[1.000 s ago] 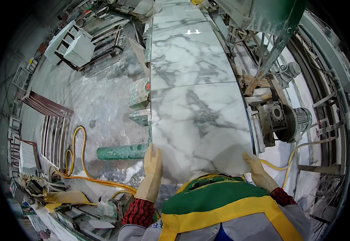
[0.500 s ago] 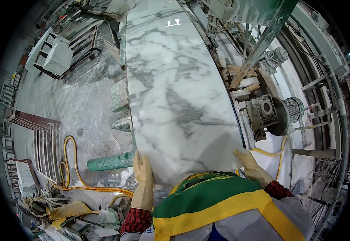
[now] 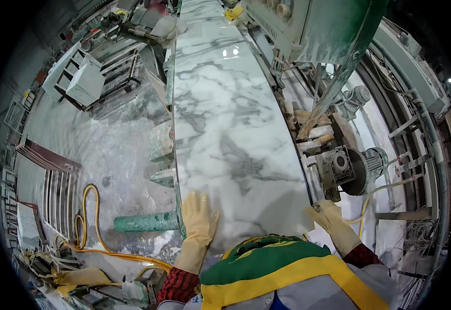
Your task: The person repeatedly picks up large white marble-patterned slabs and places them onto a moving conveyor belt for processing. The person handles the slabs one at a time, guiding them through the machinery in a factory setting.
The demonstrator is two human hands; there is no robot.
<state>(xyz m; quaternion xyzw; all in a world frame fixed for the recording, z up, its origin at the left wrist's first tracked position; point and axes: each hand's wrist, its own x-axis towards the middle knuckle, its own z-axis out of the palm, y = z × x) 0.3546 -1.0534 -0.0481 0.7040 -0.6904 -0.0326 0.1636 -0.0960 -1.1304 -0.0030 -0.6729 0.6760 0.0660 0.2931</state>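
Observation:
A long, polished white marble slab (image 3: 220, 129) with grey veins stretches away from my body. My left hand (image 3: 198, 222), in a cream rubber glove, lies flat on its near left part, fingers stretched forward and thumb out to the side. At the near right edge my right hand (image 3: 330, 219), gloved the same way, has its fingers bent round the slab's rim, the thumb side toward the top face. The underside of that grip is hidden. A green and yellow apron (image 3: 267, 263) covers the slab's near end.
A green roller (image 3: 147, 222) juts out left of the slab. Yellow hose (image 3: 99, 248) loops across the floor beside a slatted metal rack (image 3: 59, 204). On the right stand a motor with a gearbox (image 3: 357, 168) and a slanting post (image 3: 329, 93). White blocks (image 3: 85, 82) sit far left.
My left hand has moved from the slab's left edge onto its top face and spread flat. The right hand's fingers have bent in at the right edge. The view has shifted slightly, showing more far end.

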